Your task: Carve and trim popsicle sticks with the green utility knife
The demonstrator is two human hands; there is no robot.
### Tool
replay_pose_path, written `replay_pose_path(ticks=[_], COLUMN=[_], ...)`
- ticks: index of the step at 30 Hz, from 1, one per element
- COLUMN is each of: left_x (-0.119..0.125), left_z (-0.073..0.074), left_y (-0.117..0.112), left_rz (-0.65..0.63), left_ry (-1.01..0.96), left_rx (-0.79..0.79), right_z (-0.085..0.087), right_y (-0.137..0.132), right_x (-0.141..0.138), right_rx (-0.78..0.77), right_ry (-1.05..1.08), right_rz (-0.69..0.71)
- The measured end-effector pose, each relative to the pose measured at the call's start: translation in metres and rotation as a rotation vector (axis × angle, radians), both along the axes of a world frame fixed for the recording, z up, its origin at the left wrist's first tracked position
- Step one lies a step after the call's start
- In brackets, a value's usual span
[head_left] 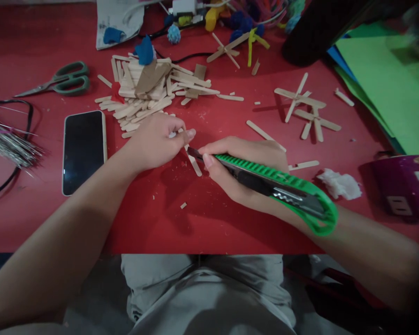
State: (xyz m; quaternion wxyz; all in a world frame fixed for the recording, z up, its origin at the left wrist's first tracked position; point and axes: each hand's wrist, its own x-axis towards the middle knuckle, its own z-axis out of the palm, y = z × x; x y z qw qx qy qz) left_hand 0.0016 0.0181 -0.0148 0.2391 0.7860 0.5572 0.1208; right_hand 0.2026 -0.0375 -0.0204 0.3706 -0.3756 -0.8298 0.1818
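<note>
A green utility knife (275,181) lies in the grip of my right hand (244,163), its blade end resting against a wooden craft stick (194,164). My left hand (160,139) pinches the upper part of that stick between thumb and fingers, just left of the blade. The stick slants over the red table, its lower end pointing towards me. Tiny wood chips (183,205) are scattered around it. Right behind my left hand spreads a pile of craft sticks (143,88) with a torn piece of brown paper on it.
To the left are a phone (84,151), green-handled scissors (63,81) and a bundle of wires (10,142). Crossed sticks (296,97) lie at the right, near crumpled tissue (339,184), a purple box (401,186) and green paper sheets (391,79). A dark cylinder (314,35) stands behind.
</note>
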Motion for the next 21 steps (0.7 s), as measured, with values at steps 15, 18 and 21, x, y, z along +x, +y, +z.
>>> replay_pose_path(ticks=[15, 18, 21], left_x=[0.0024, 0.0029, 0.0027], left_z=[0.0021, 0.0028, 0.0028], left_y=[-0.0009, -0.0014, -0.0020], left_rz=[0.042, 0.046, 0.033], left_ry=[-0.062, -0.023, -0.034], left_rx=[-0.061, -0.060, -0.048], right_z=[0.0027, 0.0001, -0.0040], right_y=[-0.0027, -0.0051, -0.0076], right_x=[-0.0032, -0.0030, -0.0025], right_rx=[-0.005, 0.002, -0.015], right_ry=[-0.006, 0.013, 0.045], right_rz=[0.026, 0.012, -0.021])
